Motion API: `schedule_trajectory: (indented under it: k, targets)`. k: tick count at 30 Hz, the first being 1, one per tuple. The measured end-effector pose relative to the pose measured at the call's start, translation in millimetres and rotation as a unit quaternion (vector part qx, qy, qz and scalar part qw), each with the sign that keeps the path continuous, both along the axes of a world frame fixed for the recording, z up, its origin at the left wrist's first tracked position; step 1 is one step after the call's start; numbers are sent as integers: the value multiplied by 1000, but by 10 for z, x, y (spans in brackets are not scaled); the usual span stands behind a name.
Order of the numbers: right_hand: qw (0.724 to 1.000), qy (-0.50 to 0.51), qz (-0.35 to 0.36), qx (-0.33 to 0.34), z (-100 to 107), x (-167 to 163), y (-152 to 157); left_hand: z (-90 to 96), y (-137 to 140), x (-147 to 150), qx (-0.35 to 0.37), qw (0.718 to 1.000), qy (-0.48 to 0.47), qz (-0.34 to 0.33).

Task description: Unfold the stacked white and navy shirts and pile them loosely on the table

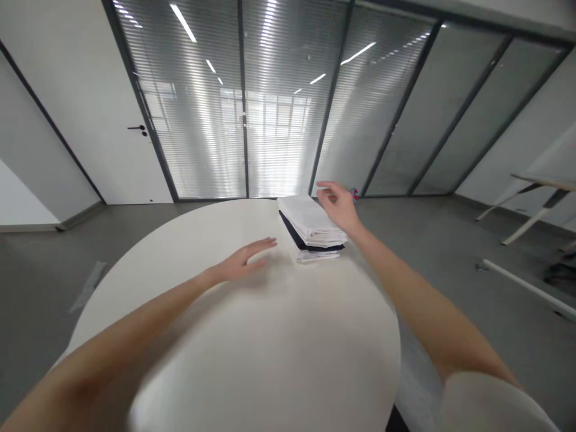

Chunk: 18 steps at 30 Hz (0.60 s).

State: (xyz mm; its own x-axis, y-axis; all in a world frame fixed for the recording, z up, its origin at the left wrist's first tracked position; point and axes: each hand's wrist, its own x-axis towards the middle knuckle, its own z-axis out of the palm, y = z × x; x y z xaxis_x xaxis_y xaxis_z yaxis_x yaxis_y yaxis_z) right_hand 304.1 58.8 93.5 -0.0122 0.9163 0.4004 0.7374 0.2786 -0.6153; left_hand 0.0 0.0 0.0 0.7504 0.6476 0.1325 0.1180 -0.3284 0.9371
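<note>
A stack of folded cloths (306, 217), mostly white with one dark layer between, lies toward the far right side of a round white table (270, 348). My left hand (245, 259) hovers just left of the stack, fingers stretched out and thumb apart, holding nothing. Over the stack's right far edge is my right hand (337, 204), its fingers loosely bent and apart with nothing visible in them. Whether its fingertips touch the top cloth I cannot tell.
Beyond the table runs a glass partition (279, 120) with blinds, and a white door (108, 120) is at the left. A small red and blue object (354, 194) shows past my right hand. Table legs (526, 222) stand at the right.
</note>
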Motion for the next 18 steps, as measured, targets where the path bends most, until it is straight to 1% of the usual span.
schedule_trajectory:
  k: [1,2,3,4,6,8,10,12,14,18]
  targets:
    - [996,4,93,7,22,-162,-241,52,-144,-228,69,996,37,-46]
    - [984,-1,180,0,17,-327,-498,96,-296,-428,121,987,70,-78]
    - [966,-18,257,-17,-12,-484,-754,133,-451,-595,159,977,100,-104]
    - [946,-44,318,-37,-63,-624,-995,161,-602,-731,187,966,128,-121]
    - [899,-92,423,-72,-199,-833,-1386,197,-876,-921,221,950,175,-133]
    - [858,-128,487,-98,-336,-941,-1632,217,-1088,-1035,234,942,211,-119]
    - [834,-155,515,-123,-438,-973,-1760,230,-1231,-1108,233,939,232,-99]
    - [822,-179,520,-149,-494,-965,-1826,230,-1318,-1161,226,940,240,-85]
    - [818,-192,513,-174,-517,-944,-1874,214,-1366,-1200,214,943,243,-77]
    - [820,-208,490,-210,-517,-918,-1954,161,-1404,-1237,193,946,250,-77]
